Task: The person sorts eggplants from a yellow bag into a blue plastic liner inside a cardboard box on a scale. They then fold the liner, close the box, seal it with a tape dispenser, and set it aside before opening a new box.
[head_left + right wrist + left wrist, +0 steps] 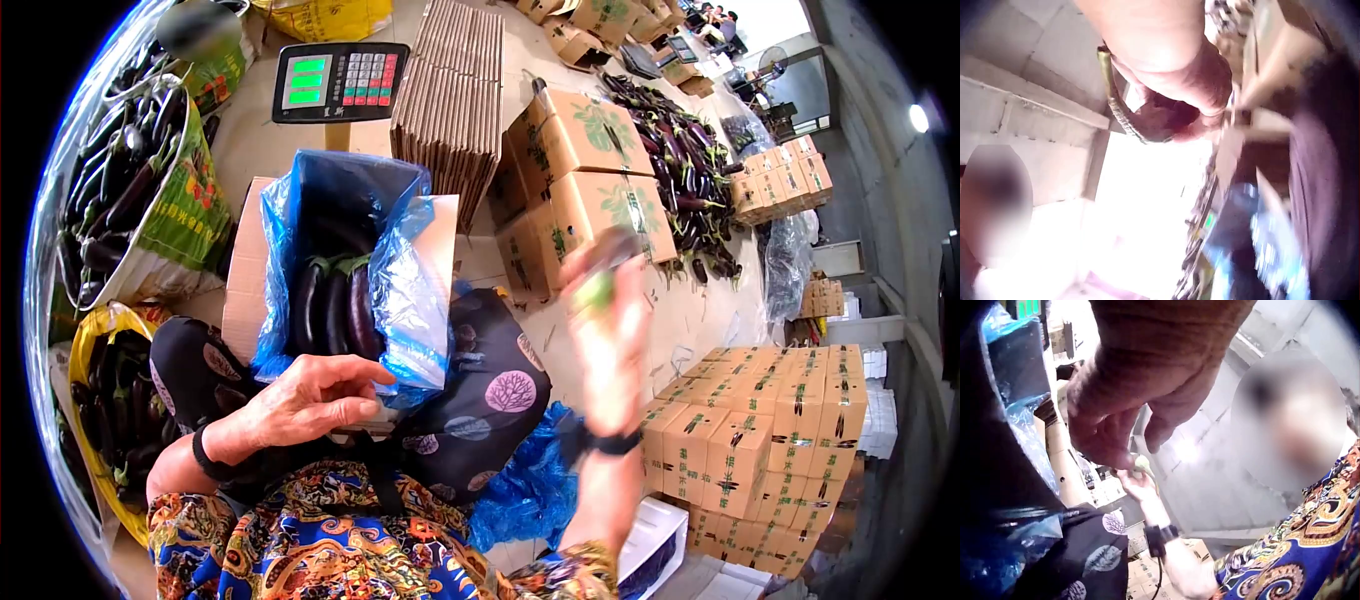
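Note:
My right hand [612,325], blurred and held out to the right of the box, grips an eggplant [612,248]. Its green cap shows against the palm, and the right wrist view shows the curved stem beside the hand. My left hand [315,400] hovers at the near edge of the open cardboard box [245,285], fingers loosely bent and nothing between them. A blue plastic liner [405,300] lines this box and hangs over its sides. Several dark eggplants [335,305] lie side by side inside, caps pointing away from me.
Left of the box stand sacks full of eggplants [125,190]. Behind it are a scale display [340,83] and a stack of flattened cartons [450,100]. Closed cartons [600,205] stand right, with an eggplant heap [690,170] beyond. More cartons [760,430] are piled at lower right.

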The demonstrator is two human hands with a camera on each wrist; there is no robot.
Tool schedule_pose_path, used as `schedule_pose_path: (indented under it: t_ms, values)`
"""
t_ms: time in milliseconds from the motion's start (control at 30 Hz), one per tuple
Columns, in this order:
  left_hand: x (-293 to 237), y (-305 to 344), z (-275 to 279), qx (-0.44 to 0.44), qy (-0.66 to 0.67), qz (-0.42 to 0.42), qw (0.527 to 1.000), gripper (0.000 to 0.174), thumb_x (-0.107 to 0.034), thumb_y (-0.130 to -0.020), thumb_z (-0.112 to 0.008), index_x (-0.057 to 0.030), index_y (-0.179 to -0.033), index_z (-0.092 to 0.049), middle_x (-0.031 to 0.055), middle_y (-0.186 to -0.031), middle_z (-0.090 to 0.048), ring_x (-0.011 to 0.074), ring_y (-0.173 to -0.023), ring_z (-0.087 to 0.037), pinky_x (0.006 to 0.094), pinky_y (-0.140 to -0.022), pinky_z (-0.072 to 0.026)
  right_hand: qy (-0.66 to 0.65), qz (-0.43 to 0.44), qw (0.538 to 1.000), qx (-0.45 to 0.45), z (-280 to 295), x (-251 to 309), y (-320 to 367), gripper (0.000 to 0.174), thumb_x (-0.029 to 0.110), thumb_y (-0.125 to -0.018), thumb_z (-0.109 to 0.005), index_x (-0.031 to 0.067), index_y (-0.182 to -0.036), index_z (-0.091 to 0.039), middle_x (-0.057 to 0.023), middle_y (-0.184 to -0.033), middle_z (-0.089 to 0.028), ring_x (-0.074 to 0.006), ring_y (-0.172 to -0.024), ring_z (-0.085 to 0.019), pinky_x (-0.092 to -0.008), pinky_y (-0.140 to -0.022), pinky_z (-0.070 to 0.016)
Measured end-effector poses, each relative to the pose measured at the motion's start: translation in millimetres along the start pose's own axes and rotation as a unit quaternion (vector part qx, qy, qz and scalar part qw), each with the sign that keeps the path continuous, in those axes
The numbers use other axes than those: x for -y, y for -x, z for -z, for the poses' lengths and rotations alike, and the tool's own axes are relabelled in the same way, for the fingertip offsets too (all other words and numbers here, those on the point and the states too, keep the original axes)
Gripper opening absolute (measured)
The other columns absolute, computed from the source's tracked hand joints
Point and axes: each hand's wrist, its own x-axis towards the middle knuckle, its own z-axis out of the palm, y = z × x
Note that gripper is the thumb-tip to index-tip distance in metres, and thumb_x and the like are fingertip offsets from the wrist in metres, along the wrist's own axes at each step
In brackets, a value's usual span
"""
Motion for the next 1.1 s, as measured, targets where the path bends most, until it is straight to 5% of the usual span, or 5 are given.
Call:
schedule_pose_path:
  t_ms: [133,300,633,700,1100]
  values:
    - [-13.9,1.2,8.0,-0.02,0.003,-0.001,1.0,0.037,-0.019,-0.095,-0.067,0.0017,-0.125,-0.059,0.0026,-0.091,-0.062,0.0082,-0.079,-0.055,0.0252,-0.072,-0.0493,-0.097,-0.003,0.974,-0.204,126.0,105.2,-110.4,0.108,0.057,-0.094,-0.057,-0.0063,-0.152,0.009,-0.0265,-0.16,-0.009,-0.0421,-0.14,-0.032,-0.0498,-0.103,-0.0452]
    - [-10.5,40.0,11.2,-0.088,0.077,-0.047,0.992,0.038,-0.021,-0.096,-0.066,0.0009,-0.126,-0.058,0.0065,-0.094,-0.064,0.0113,-0.085,-0.059,0.0284,-0.074,-0.0503,0.229,-0.053,0.97,-0.07,13.4,10.5,-73.4,0.043,0.03,-0.101,-0.057,0.0012,-0.133,-0.055,-0.0114,-0.115,-0.068,-0.0171,-0.1,-0.065,-0.0293,-0.087,-0.0497]
    - [35.3,230.2,6.7,-0.256,0.266,0.031,0.929,0.036,-0.016,-0.093,-0.069,0.0008,-0.125,-0.063,0.0033,-0.09,-0.067,0.0084,-0.082,-0.061,0.0234,-0.073,-0.0503,0.577,0.032,0.677,0.456,-150.0,-70.2,41.1,0.025,0.008,-0.092,-0.063,-0.0032,-0.114,-0.064,-0.0161,-0.094,-0.071,-0.0253,-0.081,-0.068,-0.0348,-0.067,-0.052]
    - [80.9,267.6,13.3,-0.328,0.307,0.027,0.893,0.033,-0.017,-0.093,-0.067,-0.0001,-0.122,-0.065,0.0029,-0.087,-0.069,0.0086,-0.076,-0.063,0.0221,-0.07,-0.0509,0.621,0.083,0.521,0.58,-151.7,-109.5,44.8,0.066,0.027,-0.079,-0.081,-0.0059,-0.13,-0.054,-0.023,-0.117,-0.064,-0.0371,-0.103,-0.063,-0.0428,-0.093,-0.0487]
    - [226.6,376.2,72.4,-0.727,-0.322,0.244,0.554,0.024,-0.011,-0.082,-0.064,-0.0004,-0.104,-0.066,0.0159,-0.094,-0.067,0.0286,-0.088,-0.068,0.0382,-0.081,-0.0538,0.644,0.017,0.518,0.563,-121.3,-128.6,40.7,0.021,0.005,-0.087,-0.057,0.0028,-0.106,-0.067,-0.0259,-0.084,-0.063,-0.046,-0.076,-0.06,-0.0475,-0.064,-0.0482]
